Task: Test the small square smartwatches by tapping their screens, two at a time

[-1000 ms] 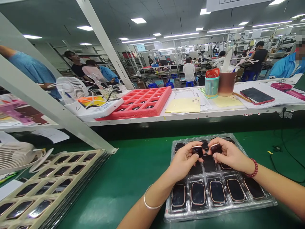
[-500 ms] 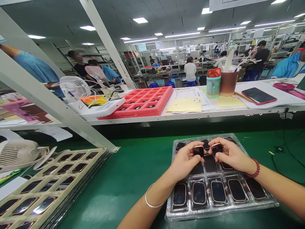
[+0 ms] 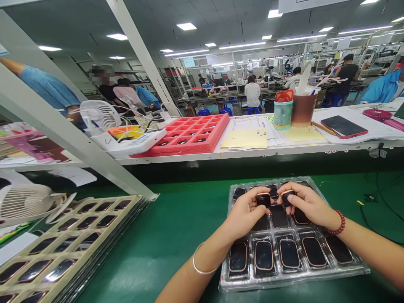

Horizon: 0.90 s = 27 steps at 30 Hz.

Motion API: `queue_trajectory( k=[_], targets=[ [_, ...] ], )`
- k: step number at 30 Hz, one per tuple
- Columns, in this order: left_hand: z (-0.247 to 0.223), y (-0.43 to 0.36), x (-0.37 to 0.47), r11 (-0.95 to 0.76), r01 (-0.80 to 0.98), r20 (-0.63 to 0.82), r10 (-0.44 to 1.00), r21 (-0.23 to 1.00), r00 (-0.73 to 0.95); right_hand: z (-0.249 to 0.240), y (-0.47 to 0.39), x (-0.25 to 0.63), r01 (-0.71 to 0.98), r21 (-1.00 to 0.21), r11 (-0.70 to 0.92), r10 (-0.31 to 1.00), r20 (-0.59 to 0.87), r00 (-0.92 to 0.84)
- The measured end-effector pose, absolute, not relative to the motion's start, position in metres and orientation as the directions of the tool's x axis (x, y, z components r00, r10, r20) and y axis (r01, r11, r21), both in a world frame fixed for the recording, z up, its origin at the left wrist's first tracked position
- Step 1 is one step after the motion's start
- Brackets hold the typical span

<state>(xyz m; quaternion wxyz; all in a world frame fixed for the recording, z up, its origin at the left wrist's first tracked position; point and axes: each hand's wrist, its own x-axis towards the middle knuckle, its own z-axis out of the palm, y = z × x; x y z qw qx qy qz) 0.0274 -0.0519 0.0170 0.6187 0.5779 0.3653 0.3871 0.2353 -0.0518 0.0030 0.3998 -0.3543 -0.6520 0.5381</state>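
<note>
My left hand (image 3: 244, 212) is closed around a smartwatch (image 3: 263, 199) with a dark screen and a gold rim. A second smartwatch (image 3: 286, 198) of the same look is pinched in my right hand (image 3: 309, 205), with the thumb lying across its screen. Both watches are held side by side, a small gap apart, above a clear plastic tray (image 3: 274, 283). Several like watches lie in the tray's pockets, one of them a front-row watch (image 3: 289, 253). My hands hide part of the tray's back rows.
On the left, a stack of beige trays (image 3: 104, 235) holds more watches beside a white fan (image 3: 28, 202). A shelf (image 3: 195, 158) crosses behind with a red foam tray (image 3: 195, 139), papers, cups and a phone (image 3: 344, 126). A slanted white post (image 3: 104, 166) rises at left; cables lie right.
My right thumb has moved up from the lower edge of its watch onto the screen. The left hand and its watch stay nearly the same.
</note>
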Motion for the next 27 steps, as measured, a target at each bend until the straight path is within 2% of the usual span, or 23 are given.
queue_trajectory(
  k=[19,23,27],
  targets=[
    [0.0167,-0.0505,0.0277,0.023,0.005,-0.022,0.902,1.000,0.431,0.0089,-0.0545,0.2326,0.094,-0.974,0.205,0.889,0.145,-0.435],
    [0.0166,-0.0504,0.0282,0.017,-0.019,-0.007,0.901,1.000,0.434,0.0086,-0.0546,0.2347,0.115,-0.968,0.222,0.882,0.149,-0.447],
    [0.0154,-0.0485,0.0265,0.058,-0.082,-0.015,0.895,0.995,0.445,0.0082,-0.0552,0.2382,0.064,-0.965,0.253,0.854,0.192,-0.483]
  ],
)
